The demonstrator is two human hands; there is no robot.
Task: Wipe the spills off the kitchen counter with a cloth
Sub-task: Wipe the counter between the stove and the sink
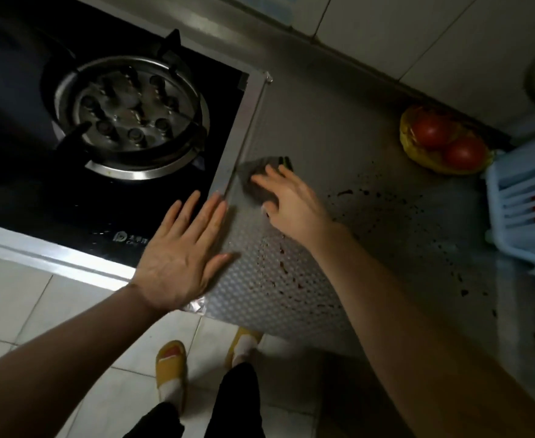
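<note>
Spills (345, 193) of dark drops speckle the worktop (370, 147), mostly right of my hands and toward the near edge in the head view. My right hand (286, 197) lies on the grey cloth (256, 175), fingers pressing rather than gripping, at the dotted liner's left side just beside the hob (108, 191); I judge that sets up a sweep rightward into the drops. My left hand (184, 248) is spread flat, holding nothing, over the liner's near-left edge, probably to pin it against sliding.

Cloth (251, 176) partly under right hand (291, 203); blue rack (513, 192) cut by edge.
</note>
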